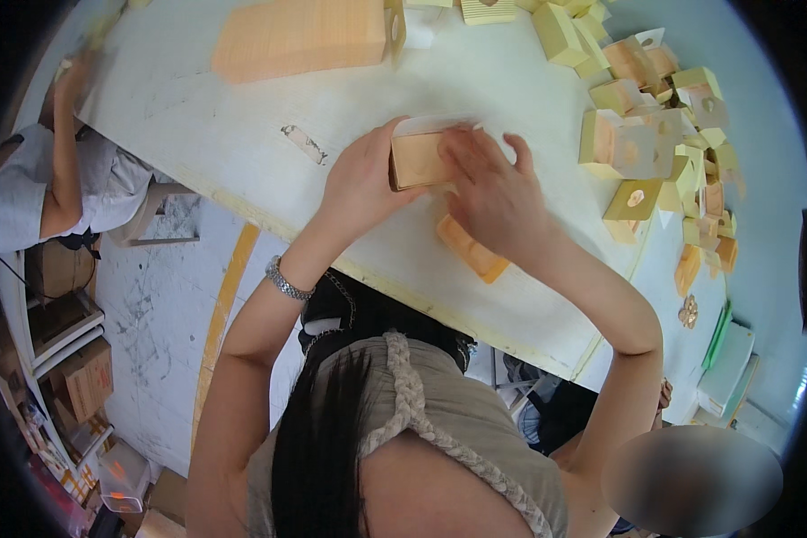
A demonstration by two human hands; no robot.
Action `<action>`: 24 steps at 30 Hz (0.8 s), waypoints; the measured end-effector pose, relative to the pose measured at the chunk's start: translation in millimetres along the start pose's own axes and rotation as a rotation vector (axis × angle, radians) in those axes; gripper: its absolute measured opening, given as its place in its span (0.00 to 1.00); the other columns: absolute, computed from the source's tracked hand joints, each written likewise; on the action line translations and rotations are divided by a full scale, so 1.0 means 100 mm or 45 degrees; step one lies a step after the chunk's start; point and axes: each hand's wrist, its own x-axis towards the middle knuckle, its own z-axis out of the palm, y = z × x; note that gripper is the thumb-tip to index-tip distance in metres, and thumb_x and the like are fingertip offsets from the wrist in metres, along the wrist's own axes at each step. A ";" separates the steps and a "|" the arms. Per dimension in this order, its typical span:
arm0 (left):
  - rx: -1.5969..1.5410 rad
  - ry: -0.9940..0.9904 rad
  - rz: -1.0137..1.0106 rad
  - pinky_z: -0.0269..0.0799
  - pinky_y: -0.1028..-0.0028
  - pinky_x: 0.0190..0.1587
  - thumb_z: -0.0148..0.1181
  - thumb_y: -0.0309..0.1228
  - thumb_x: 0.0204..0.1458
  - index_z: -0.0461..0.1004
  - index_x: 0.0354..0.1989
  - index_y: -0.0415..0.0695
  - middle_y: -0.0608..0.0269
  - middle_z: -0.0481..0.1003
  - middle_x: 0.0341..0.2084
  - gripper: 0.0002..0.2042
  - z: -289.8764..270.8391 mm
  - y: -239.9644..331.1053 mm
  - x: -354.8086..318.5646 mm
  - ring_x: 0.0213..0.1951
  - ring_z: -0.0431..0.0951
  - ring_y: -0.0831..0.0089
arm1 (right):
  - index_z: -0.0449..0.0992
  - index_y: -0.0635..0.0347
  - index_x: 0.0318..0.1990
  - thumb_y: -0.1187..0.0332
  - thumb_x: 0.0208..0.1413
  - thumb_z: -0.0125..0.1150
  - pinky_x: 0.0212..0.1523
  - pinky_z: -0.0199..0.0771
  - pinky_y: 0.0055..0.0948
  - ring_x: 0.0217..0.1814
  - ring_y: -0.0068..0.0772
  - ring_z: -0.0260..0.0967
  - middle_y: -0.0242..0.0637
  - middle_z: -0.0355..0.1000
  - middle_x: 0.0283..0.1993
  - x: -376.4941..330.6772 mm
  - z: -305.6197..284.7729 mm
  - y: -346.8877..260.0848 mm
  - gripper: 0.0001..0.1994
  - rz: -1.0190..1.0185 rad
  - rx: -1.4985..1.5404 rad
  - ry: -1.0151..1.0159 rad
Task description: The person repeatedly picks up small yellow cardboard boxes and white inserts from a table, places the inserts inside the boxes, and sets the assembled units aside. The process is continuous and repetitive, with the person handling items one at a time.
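Holding a small tan cardboard box [419, 160] over the white worktable [242, 134], the left hand [360, 184] is closed around the box's left end, thumb on its front face. The right hand [493, 193] lies over the box's right side with fingers [462, 152] curled onto the pale upper flap [430, 124], pressing or folding it; whether that flap is fully tucked cannot be told. The box sits just above the table's near edge, roughly at mid-length. A flat orange card piece [472, 249] lies on the table just below the box, partly under the right wrist. To the right of the box, a loose heap of folded yellow and orange cartons [655, 134] covers the table's far right end, suggesting many units are already formed. A large orange-tan stack of flat card [300, 36] rests at the far side, judged to be stock not yet made up. At the table's left end, another person in a pale shirt [27, 193] is at work.
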 end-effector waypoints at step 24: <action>-0.181 0.038 0.043 0.61 0.62 0.65 0.68 0.24 0.43 0.34 0.73 0.40 0.47 0.58 0.66 0.53 -0.01 0.02 0.03 0.64 0.63 0.56 | 0.73 0.63 0.47 0.70 0.50 0.63 0.44 0.73 0.42 0.49 0.46 0.70 0.44 0.74 0.47 0.11 -0.30 2.21 0.16 0.922 0.066 0.878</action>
